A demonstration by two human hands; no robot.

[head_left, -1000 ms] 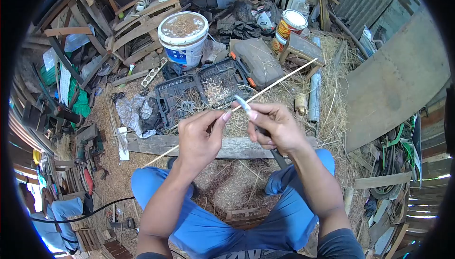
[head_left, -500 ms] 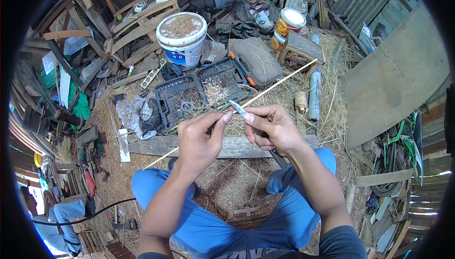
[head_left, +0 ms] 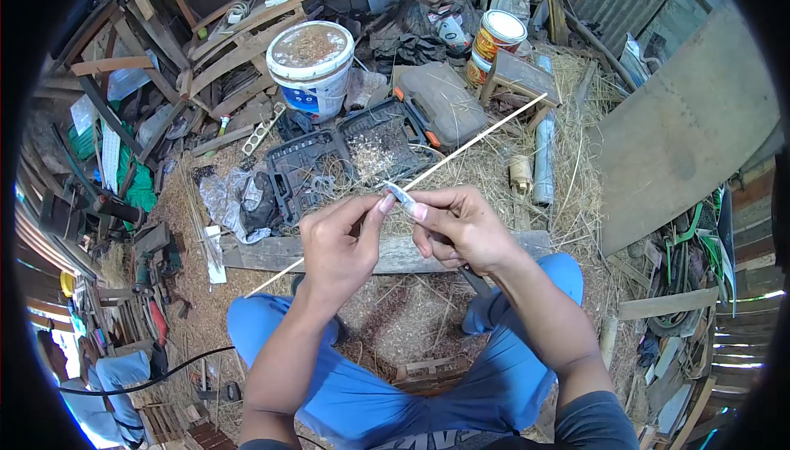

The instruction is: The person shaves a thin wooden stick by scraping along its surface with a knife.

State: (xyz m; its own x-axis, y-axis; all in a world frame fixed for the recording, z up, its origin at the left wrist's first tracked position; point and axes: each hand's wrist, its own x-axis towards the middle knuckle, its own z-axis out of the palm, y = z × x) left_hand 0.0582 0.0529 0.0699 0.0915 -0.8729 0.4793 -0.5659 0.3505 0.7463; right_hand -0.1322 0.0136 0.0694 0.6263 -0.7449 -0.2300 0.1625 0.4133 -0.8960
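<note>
A long thin pale wooden stick (head_left: pixel 485 134) runs slantwise through both hands, its lower end passing out below my left wrist. My left hand (head_left: pixel 344 232) is closed around the stick, thumb and fingers pinching it. In my right hand (head_left: pixel 461 223) is a knife (head_left: pixel 401 196), its short blade pointing up and left. The blade lies against or very near the stick, close to my left thumb. A dark handle end (head_left: pixel 476 280) shows below my right palm.
Ahead lie an open tool case (head_left: pixel 309 172) with wood shavings, a closed grey case (head_left: pixel 443 104) and a white bucket (head_left: pixel 310 71). A wooden plank (head_left: pixel 247 254) lies before my knees. At the right leans a large board (head_left: pixel 687 133). Another person's legs (head_left: pixel 115 380) show at lower left.
Both hands have shifted slightly left, and the knife blade has moved a little up and left along the stick. Both grips look the same.
</note>
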